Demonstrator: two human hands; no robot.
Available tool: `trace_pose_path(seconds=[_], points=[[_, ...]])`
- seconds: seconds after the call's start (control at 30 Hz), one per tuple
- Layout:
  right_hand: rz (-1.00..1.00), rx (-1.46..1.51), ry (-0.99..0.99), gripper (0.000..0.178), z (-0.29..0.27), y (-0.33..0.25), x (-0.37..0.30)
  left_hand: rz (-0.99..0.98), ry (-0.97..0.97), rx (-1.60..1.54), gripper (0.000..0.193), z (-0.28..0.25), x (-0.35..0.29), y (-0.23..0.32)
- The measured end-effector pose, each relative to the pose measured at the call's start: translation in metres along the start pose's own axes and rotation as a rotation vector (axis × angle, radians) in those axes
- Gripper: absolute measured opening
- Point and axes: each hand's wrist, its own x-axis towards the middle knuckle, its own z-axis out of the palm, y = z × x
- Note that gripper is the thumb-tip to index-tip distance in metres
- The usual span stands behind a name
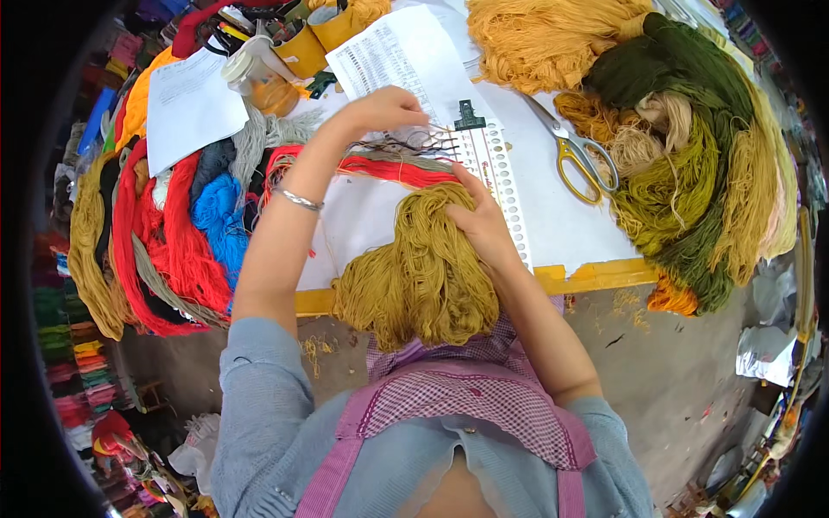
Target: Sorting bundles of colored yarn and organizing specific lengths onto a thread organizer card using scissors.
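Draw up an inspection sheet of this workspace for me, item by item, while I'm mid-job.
Surface: white tabletop with a yellow front edge.
Job's things: olive hank, overlapping the front edge in view; white perforated card with a dark clip at its far end; dark threads left of it.
Clutter: scissors, printed sheet, jar, red yarn, green yarn.
Hands: right hand grips the hank; left hand is raised with fingers bent, any hold unclear.
Cables: nothing seen.
Surroundings: grey floor with scraps; colourful stacks at left, blurred.
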Motion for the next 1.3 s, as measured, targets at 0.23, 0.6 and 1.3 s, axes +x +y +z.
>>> trace_pose_path(seconds=[0.23, 0.6, 1.3], points=[[0.028, 0.002, 0.015, 0.063, 0.006, -0.012, -0.005, -0.211, 0.057, 0.139, 0.026, -0.104, -0.056, -0.012], [0.188, 0.599, -0.049, 0.046, 0.023, -0.020, -0.028, -0.044, 0.409, -0.318, 0.011, 0.048, -0.224, 0.102], [-0.085, 0.584, -0.246, 0.090, 0.045, -0.035, -0.077, 0.382, 0.852, 0.260, 0.012, 0.142, -0.256, 0.102]])
